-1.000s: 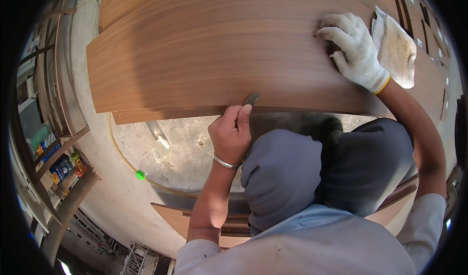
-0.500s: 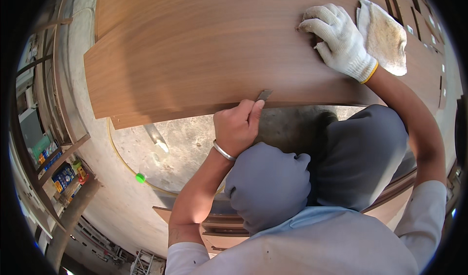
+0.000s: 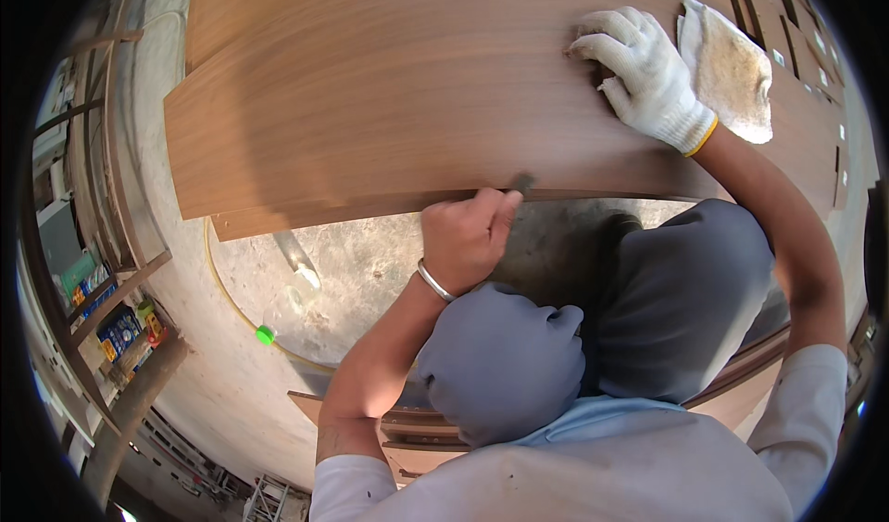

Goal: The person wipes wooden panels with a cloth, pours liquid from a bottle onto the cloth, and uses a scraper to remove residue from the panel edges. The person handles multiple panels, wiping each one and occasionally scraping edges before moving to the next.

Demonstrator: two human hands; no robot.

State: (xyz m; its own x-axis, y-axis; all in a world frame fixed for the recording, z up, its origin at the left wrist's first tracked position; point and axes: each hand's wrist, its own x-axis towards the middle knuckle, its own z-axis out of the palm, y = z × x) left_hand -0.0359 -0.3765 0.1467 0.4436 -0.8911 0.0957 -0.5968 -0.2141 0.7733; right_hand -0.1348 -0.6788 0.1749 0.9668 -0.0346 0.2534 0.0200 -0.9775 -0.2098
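My bare left hand (image 3: pixel 466 235), with a silver bangle at its wrist, is closed around a small flat metal blade (image 3: pixel 524 182). Its tip shows blurred above my thumb, at the near edge of a wood-grained brown board (image 3: pixel 389 115). On the board's upper right rests my right hand (image 3: pixel 639 73) in a white knitted glove with a yellow cuff. Its fingers are bent and its thumb stands apart from them, with dark stains on the fingertips. I see nothing held in it. Right beside that glove lies a folded, stained white cloth (image 3: pixel 727 68).
Another brown board sticks out slightly beneath the top one. More boards (image 3: pixel 806 50) lie at the far right. On the concrete floor to the left runs a yellowish hose (image 3: pixel 219 277) near a green cap (image 3: pixel 265 335). A wooden rack (image 3: pixel 130 281) with packets stands farther left. My knees are close below the board.
My left hand has slid a little to the right along the board's near edge with the blade, which is now blurred. The gloved right hand stays in place.
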